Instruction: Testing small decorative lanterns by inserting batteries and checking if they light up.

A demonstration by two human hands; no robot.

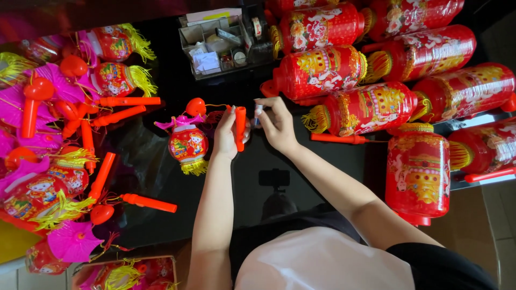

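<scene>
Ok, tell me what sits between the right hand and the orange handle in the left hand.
Nothing visible. The left hand grips the orange handle upright; the right hand pinches a small white piece just beside it, with only bare black table showing underneath.

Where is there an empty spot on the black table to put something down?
Bare black table lies below the hands, between the small lantern and the upright big lantern. Left hand holds an orange handle. The left toy pile and right lantern stack are crowded.
</scene>
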